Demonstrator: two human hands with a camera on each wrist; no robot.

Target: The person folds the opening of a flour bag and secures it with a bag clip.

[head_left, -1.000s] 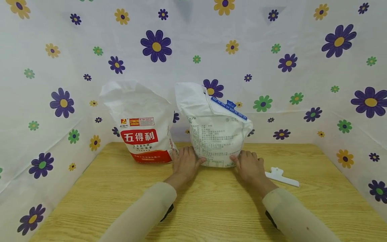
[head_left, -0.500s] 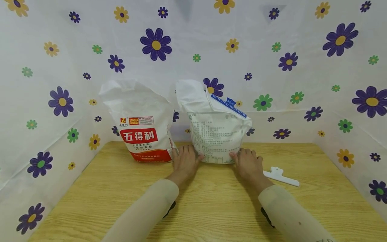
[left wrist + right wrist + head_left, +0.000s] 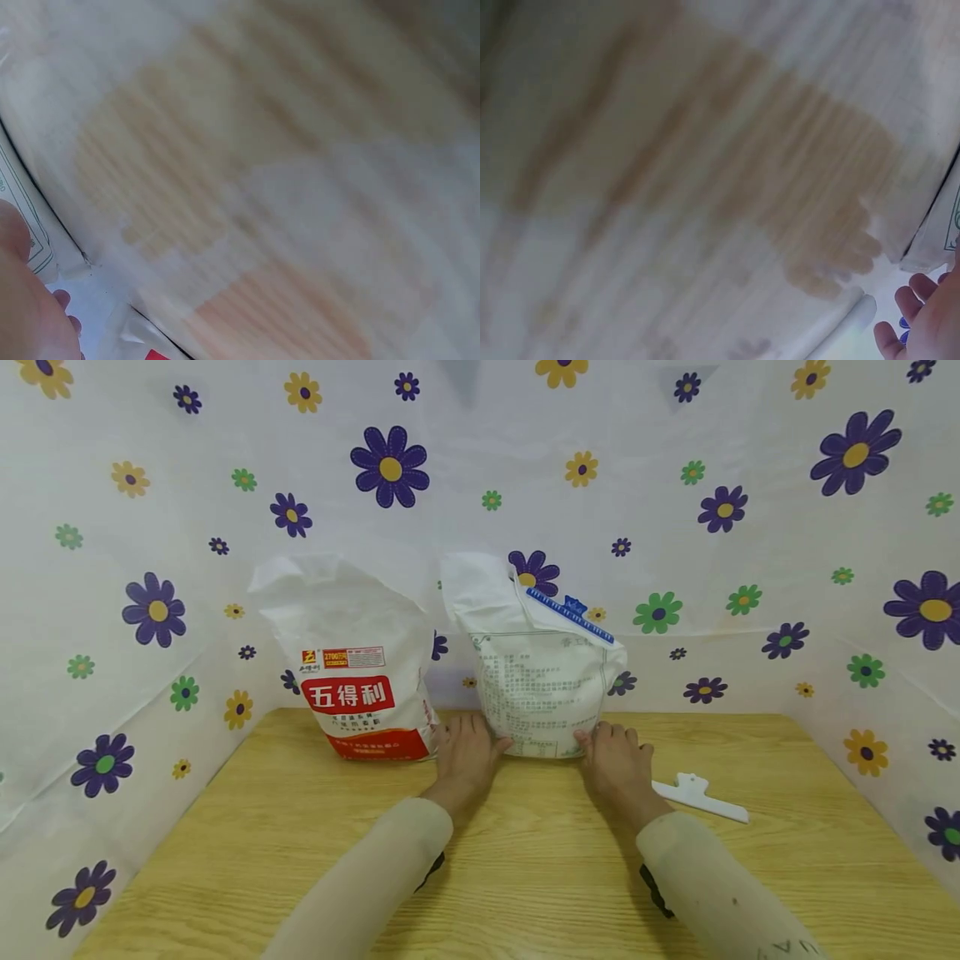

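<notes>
A white flour bag (image 3: pixel 536 689) with printed text stands near the back of the table, a blue sealing clip (image 3: pixel 570 615) across its slanted top. My left hand (image 3: pixel 467 758) is at its lower left, thumb touching the front and fingers reaching forward between the two bags. At the lower right, my right hand (image 3: pixel 618 768) touches it with the thumb, its fingers alongside. The left wrist view catches part of the left hand (image 3: pixel 34 307) at the edge; in the right wrist view the right hand (image 3: pixel 930 322) has spread, slightly bent fingers.
A second flour bag (image 3: pixel 352 693), with red labels and an unclipped top, stands to the left, close to my left fingers. A white sealing clip (image 3: pixel 697 795) lies on the wooden table (image 3: pixel 540 877) to the right. A flowered cloth (image 3: pixel 480 443) encloses the back and sides.
The clipped flour bag has slid a little back, away from me, with both hands following against its base. The red-labelled bag and the white clip stay in place.
</notes>
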